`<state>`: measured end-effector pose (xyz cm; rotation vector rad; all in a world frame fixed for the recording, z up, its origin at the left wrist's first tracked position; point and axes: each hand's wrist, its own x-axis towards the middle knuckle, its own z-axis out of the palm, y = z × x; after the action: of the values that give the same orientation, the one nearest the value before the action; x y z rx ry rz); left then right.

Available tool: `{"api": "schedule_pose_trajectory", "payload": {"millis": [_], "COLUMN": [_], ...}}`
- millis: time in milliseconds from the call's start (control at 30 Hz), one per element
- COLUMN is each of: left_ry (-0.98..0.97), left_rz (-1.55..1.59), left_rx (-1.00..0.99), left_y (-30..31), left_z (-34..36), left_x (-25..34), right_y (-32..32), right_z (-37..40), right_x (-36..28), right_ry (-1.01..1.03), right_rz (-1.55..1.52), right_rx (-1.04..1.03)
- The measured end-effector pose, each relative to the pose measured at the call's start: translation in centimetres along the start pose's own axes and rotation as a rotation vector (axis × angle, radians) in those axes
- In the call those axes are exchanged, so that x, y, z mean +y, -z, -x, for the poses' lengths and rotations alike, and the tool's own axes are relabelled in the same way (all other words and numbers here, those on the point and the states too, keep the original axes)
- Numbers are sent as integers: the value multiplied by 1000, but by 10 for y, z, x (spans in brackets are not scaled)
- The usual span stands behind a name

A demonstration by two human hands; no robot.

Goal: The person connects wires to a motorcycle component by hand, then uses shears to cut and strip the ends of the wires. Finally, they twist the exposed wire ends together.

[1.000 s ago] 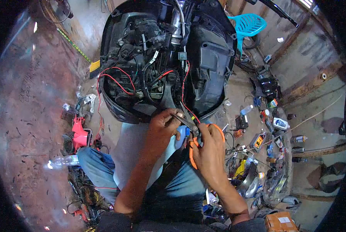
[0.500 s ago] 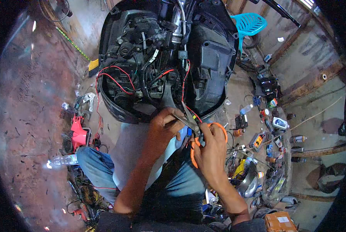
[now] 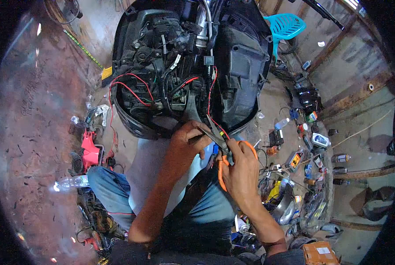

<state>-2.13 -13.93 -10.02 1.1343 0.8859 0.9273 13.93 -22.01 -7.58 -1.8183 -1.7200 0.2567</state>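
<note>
Black bodywork [image 3: 246, 66]: its open shell is standing in front of the person, exposing dark parts and cables.
Blue jeans [image 3: 109, 190]: one knee is bending out at left, near the clear bottle.
Turquoise chair [image 3: 287, 26]: it is showing behind the bodywork's upper right.
Cardboard box [image 3: 321, 253]: it is lying at the lower right, a white label facing up.
Clear bottle [image 3: 72, 183]: it is lying on its side.
Right hand [image 3: 242, 170]: its fingers are closing around the orange handles of the scissors.
Left hand [image 3: 189, 143]: thumb and fingers are bunching together by the blades; what they are pinching, if anything, is too hidden to tell.
Scissors [image 3: 223, 145]: they are sitting between the hands, below the bodywork's lower edge, their blades spreading apart.
Red wire [image 3: 209, 95]: it is hanging from the bodywork and passing close beside the blades.
Blue piece [image 3: 215, 149]: it is showing just beside the scissors' pivot.
</note>
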Motion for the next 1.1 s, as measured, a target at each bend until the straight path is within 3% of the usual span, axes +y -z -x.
{"api": "schedule_pose_trajectory", "payload": {"millis": [667, 867, 1100], "left_ry": [25, -15, -63], "left_rz": [-18, 33, 60], "left_rx": [-22, -86, -35], "left_y": [2, 0, -5], "left_z": [0, 6, 8], "left_x": [4, 3, -8], "right_y": [4, -4, -17], "right_z": [0, 1, 8], "right_x": [5, 12, 11], "right_ry": [-52, -61, -233], "right_rz": [-62, -281, -626], "right_rx": [-78, -76, -114]}}
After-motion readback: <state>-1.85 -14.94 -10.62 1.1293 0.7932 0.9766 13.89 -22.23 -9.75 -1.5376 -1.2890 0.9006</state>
